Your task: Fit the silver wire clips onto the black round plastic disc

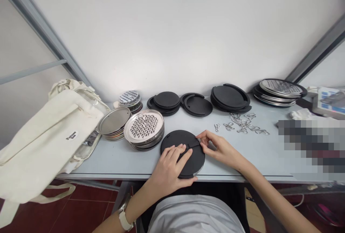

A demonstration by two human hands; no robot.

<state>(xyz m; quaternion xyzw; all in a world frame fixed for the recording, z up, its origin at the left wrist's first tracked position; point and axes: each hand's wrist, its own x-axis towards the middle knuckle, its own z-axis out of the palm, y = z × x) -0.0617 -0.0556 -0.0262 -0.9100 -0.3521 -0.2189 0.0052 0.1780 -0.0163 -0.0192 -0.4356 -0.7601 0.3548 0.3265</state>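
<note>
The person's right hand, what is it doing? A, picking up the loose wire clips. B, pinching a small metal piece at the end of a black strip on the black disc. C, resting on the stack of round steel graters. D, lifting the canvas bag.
B. The fingertips of the right hand pinch the small metal piece where the black strip on the black round disc ends.

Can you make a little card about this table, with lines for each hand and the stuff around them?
Left hand: pressing on a black round disc
Right hand: fingers pinching a small metal clip on the disc
Nearby: stacked round steel graters, loose metal clips
Also: canvas tote bag
Surface: pale blue table
</note>
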